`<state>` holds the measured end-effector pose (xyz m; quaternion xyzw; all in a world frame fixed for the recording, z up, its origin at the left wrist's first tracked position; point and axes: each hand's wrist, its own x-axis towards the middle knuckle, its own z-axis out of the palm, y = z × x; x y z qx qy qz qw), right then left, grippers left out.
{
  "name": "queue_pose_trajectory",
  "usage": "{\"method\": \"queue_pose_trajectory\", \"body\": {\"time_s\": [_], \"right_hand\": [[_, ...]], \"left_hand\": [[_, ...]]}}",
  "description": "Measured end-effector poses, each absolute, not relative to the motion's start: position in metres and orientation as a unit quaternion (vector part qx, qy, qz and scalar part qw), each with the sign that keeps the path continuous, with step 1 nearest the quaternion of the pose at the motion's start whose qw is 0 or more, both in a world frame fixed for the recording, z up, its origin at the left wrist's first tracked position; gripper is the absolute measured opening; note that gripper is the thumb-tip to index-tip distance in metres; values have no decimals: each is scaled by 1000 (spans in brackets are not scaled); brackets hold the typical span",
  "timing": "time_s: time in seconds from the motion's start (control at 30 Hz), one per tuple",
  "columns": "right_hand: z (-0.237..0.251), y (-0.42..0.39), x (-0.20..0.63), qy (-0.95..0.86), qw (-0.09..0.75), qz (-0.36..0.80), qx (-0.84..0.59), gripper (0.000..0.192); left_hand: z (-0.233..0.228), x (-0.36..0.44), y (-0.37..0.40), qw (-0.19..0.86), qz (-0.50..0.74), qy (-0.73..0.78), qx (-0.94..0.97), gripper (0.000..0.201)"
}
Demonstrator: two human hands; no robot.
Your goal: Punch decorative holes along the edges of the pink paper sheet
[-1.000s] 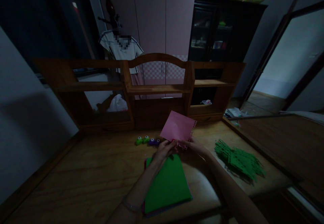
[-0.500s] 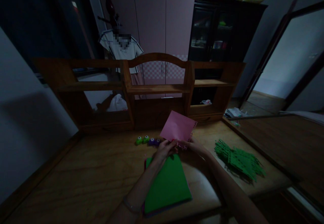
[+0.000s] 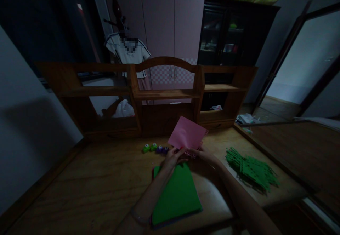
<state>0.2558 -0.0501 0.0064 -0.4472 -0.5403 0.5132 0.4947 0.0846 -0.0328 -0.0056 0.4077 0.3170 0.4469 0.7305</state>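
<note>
A sheet of pink paper point(image 3: 187, 132) is held up above the table, tilted, with small cut-out holes along its right and lower edges. My left hand point(image 3: 174, 157) closes on its lower edge, thumb on top. A small red spot shows by that thumb, too small to name. At the lower right edge, my right hand point(image 3: 203, 154) pinches the same sheet, fingers partly hidden behind it. Below my left forearm lies a stack of paper with a green sheet point(image 3: 180, 196) on top. Left of the hands stand small green craft punches point(image 3: 150, 147) and purple ones point(image 3: 161, 149) with eyes.
To the right lies a pile of green paper point(image 3: 251, 169) with cut edges, near the table's right side. A wooden shelf unit point(image 3: 167, 93) runs along the back of the wooden table point(image 3: 106, 178). Behind it stand a pink wardrobe point(image 3: 159, 19) and a dark cabinet point(image 3: 239, 33).
Both hands keep their hold on the pink paper, which has shifted very slightly to the right. The whole view has dropped a little; nothing else has visibly moved.
</note>
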Motion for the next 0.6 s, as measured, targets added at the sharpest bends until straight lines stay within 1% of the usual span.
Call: {"method": "queue_pose_trajectory", "body": {"time_s": [0.23,0.43,0.6], "right_hand": [[21,-57,248,-520,501,526,-450,39],[28,-61,243,-515,487,547,-445,28],[30,-66,236,-473,513,583,-417,34]], "left_hand": [[-6,84,-33,735,449,320,394,38],[-3,84,-34,735,455,315,393,34],[-2,82,-37,721,477,311,395,35]]}}
